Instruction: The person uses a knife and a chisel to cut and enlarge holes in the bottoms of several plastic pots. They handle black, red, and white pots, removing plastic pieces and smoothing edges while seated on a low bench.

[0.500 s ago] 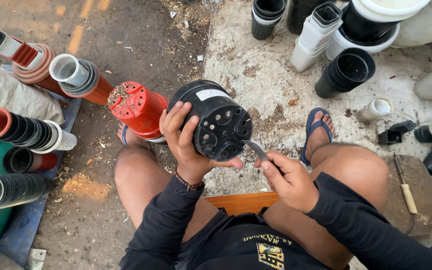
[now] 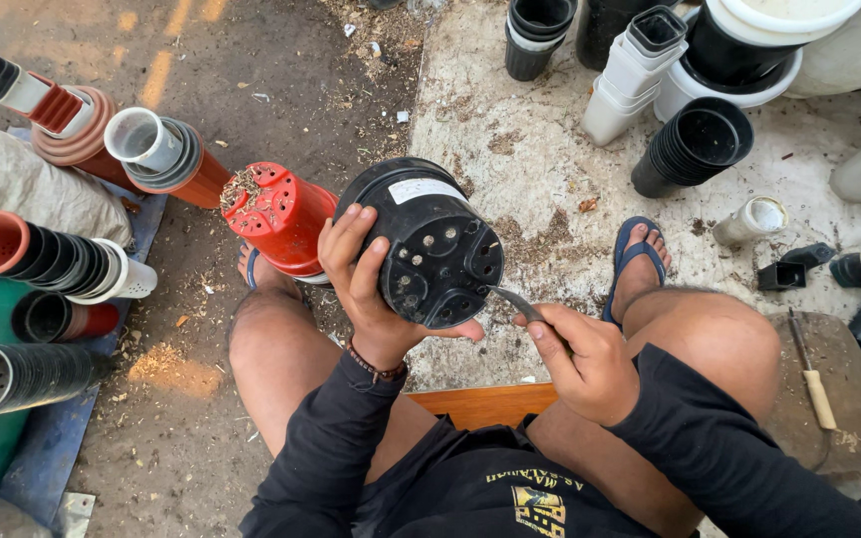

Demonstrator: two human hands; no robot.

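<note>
My left hand [image 2: 366, 289] grips a black plastic plant pot [image 2: 426, 244], turned so its holed bottom faces me. My right hand [image 2: 575, 359] holds a thin metal blade [image 2: 515, 301] whose tip touches the pot's lower right rim. A red pot [image 2: 276, 214] lies on its side just left of the black one, with dry debris on its base. I sit on a low wooden seat [image 2: 480, 403], knees apart, blue sandals on my feet.
Stacks of nested pots lie at the left: terracotta and black [image 2: 47, 261], black [image 2: 12, 377], white and grey [image 2: 156, 144]. Black [image 2: 695, 144] and white [image 2: 635, 70] stacks stand at the top right. A wooden-handled tool [image 2: 814, 384] rests on a block at the right.
The black pot and both hands sit in nearly the same place; the blade tip stays at the pot's bottom rim. No clear movement otherwise.
</note>
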